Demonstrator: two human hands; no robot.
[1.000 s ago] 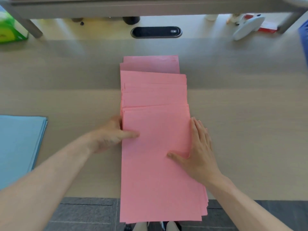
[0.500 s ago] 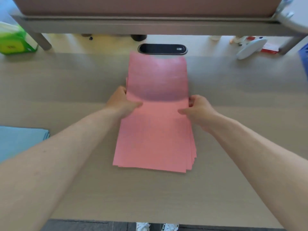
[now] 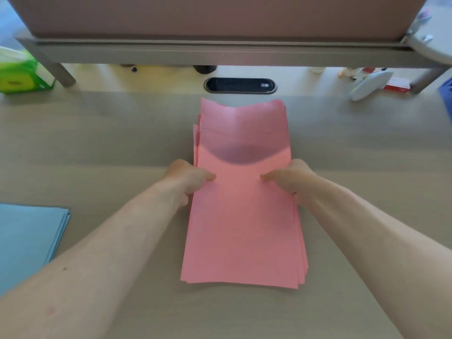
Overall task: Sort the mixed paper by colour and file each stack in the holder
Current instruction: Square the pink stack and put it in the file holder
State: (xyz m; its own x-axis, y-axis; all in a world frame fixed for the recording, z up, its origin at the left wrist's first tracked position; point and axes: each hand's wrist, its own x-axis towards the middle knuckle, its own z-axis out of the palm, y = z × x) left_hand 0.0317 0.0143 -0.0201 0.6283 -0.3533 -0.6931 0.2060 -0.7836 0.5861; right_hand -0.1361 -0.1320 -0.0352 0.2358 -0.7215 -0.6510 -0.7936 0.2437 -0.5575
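Pink paper stack [image 3: 241,228]: we see it in the middle of the desk [image 3: 110,143], lying lengthwise away from us. Its near end lies flat on the wood, and its far end is lifted and curved, with a shadow across the middle. The sheets are not fully even, and their edges show as steps on the right side and at the near right corner.
Left hand [image 3: 188,178]: it grips the left long edge of the pink stack about halfway along. The thumb lies on top of the paper and points inward. The other fingers are curled under the edge, where we cannot see them.
Right hand [image 3: 291,178]: it grips the right long edge just opposite, thumb on top in the same manner. The other fingers are hidden under the sheets.
Blue paper stack [image 3: 27,238]: it lies flat at the left edge of the desk, well apart from the pink one, and no hand touches it.
Far side of the desk: we see a raised shelf [image 3: 220,50] across the top. Below it is a black oval cable port [image 3: 241,85] just beyond the pink sheets, a green tissue box [image 3: 22,74] at the far left and a white device [image 3: 369,84] at the far right.
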